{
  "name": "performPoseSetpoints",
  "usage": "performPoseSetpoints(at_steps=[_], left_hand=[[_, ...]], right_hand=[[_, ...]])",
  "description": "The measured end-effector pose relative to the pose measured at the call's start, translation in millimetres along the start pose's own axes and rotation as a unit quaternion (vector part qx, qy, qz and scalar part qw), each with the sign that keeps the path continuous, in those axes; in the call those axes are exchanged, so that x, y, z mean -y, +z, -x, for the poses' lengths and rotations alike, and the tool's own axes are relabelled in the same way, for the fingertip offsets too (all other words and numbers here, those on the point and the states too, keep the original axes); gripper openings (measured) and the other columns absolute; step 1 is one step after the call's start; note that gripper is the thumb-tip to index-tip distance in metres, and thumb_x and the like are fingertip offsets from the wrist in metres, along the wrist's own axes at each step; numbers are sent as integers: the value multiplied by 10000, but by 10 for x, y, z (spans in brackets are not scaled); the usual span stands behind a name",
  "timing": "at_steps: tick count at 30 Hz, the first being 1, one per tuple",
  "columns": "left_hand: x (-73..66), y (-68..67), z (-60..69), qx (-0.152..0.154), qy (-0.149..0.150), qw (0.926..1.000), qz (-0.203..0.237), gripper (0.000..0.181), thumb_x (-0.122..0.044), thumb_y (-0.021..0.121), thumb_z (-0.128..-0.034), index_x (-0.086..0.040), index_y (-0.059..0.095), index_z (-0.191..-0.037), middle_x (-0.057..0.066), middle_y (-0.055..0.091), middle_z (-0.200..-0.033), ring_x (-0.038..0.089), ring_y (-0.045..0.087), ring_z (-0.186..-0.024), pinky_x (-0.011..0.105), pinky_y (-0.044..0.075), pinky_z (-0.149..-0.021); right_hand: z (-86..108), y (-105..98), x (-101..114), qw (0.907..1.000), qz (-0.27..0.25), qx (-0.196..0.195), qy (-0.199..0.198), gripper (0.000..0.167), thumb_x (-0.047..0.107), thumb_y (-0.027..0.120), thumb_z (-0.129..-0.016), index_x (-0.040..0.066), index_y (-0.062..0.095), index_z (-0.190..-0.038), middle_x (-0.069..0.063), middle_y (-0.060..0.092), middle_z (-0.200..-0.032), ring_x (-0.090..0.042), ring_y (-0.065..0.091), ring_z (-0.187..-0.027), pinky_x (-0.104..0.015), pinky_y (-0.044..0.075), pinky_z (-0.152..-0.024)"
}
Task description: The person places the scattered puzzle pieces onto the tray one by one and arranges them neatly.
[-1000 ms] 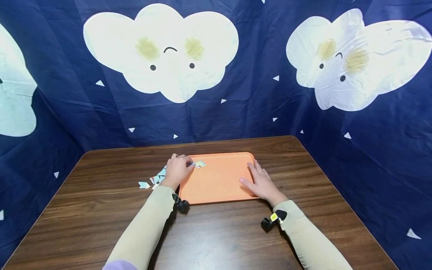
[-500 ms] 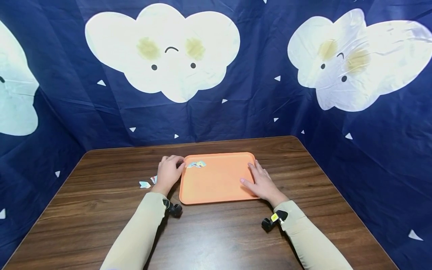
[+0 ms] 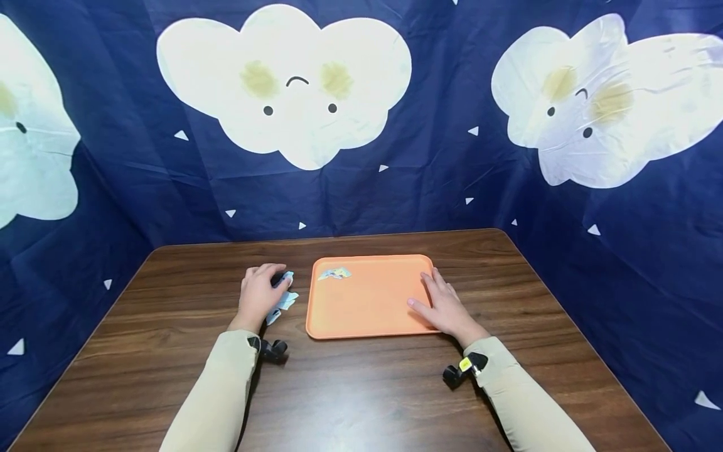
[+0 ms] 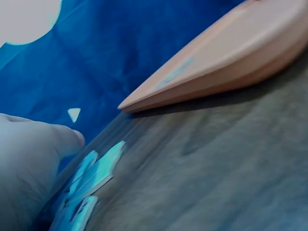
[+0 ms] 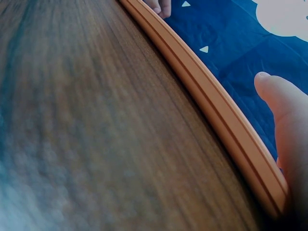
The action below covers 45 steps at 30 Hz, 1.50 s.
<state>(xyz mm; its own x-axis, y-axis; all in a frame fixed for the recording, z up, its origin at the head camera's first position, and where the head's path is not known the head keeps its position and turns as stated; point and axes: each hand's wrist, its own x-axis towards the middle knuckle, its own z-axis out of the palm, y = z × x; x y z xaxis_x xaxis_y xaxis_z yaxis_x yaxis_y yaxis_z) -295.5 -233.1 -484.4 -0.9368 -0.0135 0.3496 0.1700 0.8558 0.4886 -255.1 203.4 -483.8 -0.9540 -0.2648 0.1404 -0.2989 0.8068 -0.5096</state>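
Note:
An orange tray lies on the table, with a small patch of flat printed pieces in blue and yellow at its far left corner. Left of the tray, several loose light-blue pieces, angular like puzzle pieces, lie beside my left hand. That hand arches over them, thumb and fingers apart; its far fingertips are hidden. In the left wrist view the thumb is near the pieces. My right hand rests on the tray's right edge, fingers spread and fairly straight.
The brown wooden table runs up to a dark blue cloth backdrop with white clouds. A black wrist camera sits by the left wrist, another wrist camera by the right.
My left hand has drawn back from the tray's far left corner and moved left over the loose pieces. The patch stays on the tray. The right hand keeps its place; the view has shifted slightly.

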Motion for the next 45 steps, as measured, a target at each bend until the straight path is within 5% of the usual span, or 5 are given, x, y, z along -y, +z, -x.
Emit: performPoseSetpoints(at_steps=[8,22,34,45], left_hand=[[104,-12,-1,382,-249,9970,-631,513,-430,671,-906,-89,667,-1289,183,594,-1329,444,453,-1181,612,332,-968],[30,-5,11,363,-503,9924,-1061,484,-443,712,-852,-83,728,-1175,199,677,-1198,411,504,-1058,576,375,-883],[-36,-60,6,267,-260,9926,-1153,469,-404,736,-840,-74,735,-1173,215,664,-1170,461,494,-1076,651,343,-885],[-28,0,3,6,-91,9955,-946,438,-423,744,-834,-179,741,-1197,97,682,-1162,385,458,-1066,641,319,-867]], right_hand=[[-5,4,-2,10000,29,16,25,910,630,536,-952,23,282,-1582,-277,110,-1648,-432,179,-1508,-605,155,-1189],[-24,24,-25,10000,87,-14,-37,905,632,536,-951,31,289,-1581,-277,112,-1648,-428,182,-1509,-596,146,-1194],[-27,19,2,10000,35,-20,-62,870,581,556,-961,11,306,-1569,-288,117,-1643,-430,192,-1505,-585,129,-1200],[-35,30,-23,9998,65,-110,-146,860,567,563,-964,2,314,-1563,-297,134,-1636,-427,190,-1507,-605,139,-1191]])
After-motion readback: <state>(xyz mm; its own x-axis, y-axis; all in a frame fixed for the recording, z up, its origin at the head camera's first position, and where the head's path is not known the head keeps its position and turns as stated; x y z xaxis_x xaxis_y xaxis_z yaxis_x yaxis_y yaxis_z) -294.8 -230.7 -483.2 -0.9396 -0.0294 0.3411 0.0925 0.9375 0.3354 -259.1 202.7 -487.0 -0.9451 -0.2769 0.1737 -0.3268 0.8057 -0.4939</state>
